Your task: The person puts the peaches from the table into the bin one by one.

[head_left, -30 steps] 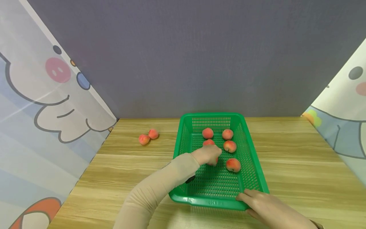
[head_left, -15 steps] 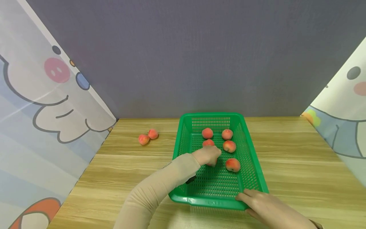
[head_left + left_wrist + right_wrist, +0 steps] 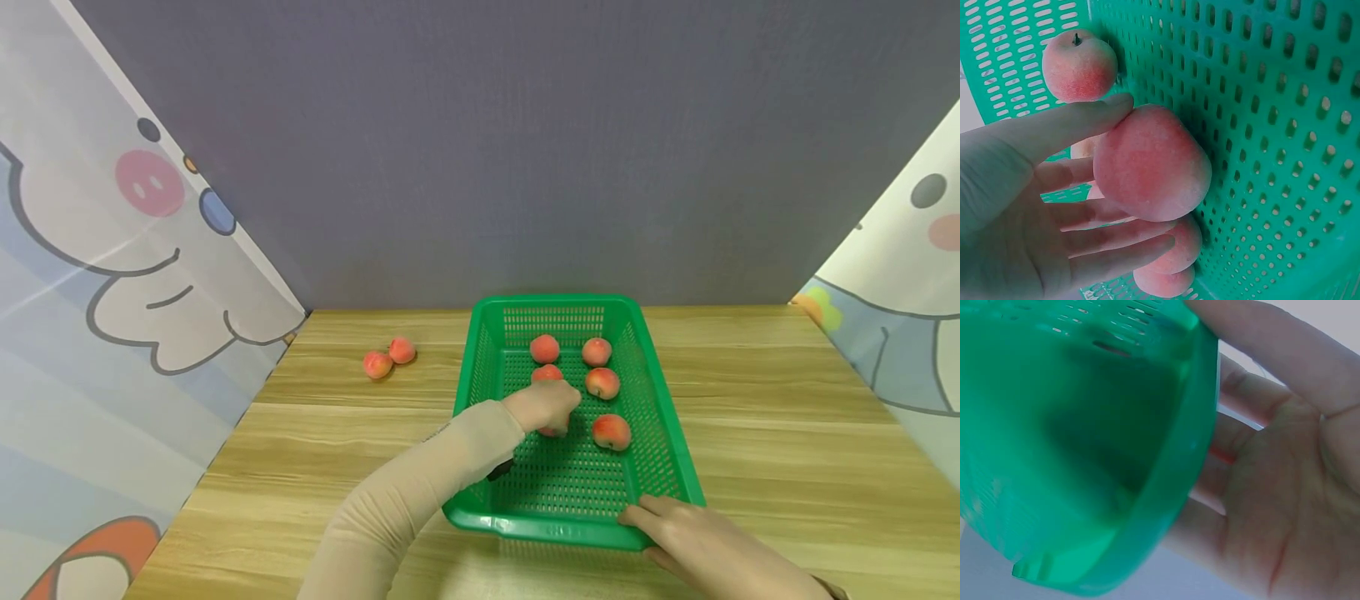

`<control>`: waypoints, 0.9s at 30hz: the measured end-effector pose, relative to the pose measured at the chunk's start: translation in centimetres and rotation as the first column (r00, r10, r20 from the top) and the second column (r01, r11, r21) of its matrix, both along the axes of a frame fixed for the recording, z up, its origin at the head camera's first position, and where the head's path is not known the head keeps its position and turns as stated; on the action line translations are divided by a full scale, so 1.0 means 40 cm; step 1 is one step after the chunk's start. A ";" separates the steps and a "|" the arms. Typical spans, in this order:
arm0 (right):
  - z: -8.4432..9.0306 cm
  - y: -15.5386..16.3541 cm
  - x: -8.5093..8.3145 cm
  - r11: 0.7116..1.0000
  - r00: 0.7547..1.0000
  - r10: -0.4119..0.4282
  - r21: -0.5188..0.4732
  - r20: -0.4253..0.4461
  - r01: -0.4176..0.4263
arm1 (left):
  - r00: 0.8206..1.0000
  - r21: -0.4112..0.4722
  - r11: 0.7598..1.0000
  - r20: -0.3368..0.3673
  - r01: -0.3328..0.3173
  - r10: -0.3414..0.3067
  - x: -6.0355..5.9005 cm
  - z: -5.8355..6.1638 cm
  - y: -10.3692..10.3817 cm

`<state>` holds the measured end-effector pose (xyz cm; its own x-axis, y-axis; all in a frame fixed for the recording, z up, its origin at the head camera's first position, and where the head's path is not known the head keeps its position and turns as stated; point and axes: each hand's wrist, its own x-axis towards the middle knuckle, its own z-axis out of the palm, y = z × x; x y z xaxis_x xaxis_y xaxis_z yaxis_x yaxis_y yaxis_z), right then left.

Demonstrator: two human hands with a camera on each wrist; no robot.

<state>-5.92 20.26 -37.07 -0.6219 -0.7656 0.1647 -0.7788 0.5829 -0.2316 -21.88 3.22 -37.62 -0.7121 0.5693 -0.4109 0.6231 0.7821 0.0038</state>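
Green basket [image 3: 555,531], on wooden table [image 3: 787,467]: near-corner rim gripped by right hand [image 3: 690,533], thumb one side, fingers other, presumably for steadiness. Left hand [image 3: 546,407], reaching inside: thumb and fingers pinching held peach [image 3: 1152,164], likely to stop it rolling. Held peach: in basket, between thumb tip and finger ends, clear of palm; contact with basket floor, cannot tell. Five other peaches [image 3: 611,432] inside. Peach pair [image 3: 377,365] on table, left of basket.
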 end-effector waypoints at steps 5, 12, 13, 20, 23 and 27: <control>0.003 0.001 0.002 1.000 0.999 -0.016 0.012 0.029 0.016 | 0.999 0.004 1.000 0.024 -0.024 0.023 0.002 0.010 -0.003; 0.005 0.001 0.003 1.000 0.999 -0.020 0.015 0.046 0.019 | 0.999 -0.018 0.999 0.015 -0.036 0.036 0.010 0.029 -0.007; 0.005 0.001 0.003 1.000 0.999 -0.019 0.016 0.044 0.018 | 1.000 -0.021 0.999 0.010 -0.028 0.028 0.011 0.031 -0.009; 0.003 0.002 0.002 1.000 0.999 -0.015 0.015 0.030 0.014 | 1.000 -0.001 1.000 0.010 0.007 -0.007 0.015 0.058 -0.024; 0.004 0.002 0.002 1.000 0.999 -0.024 0.019 0.039 0.023 | 1.000 0.020 1.000 0.004 0.003 -0.003 0.018 0.074 -0.033; 0.006 0.001 0.001 0.999 0.998 -0.031 0.022 0.051 0.030 | 1.000 0.037 0.999 -0.014 0.005 -0.005 0.026 0.100 -0.046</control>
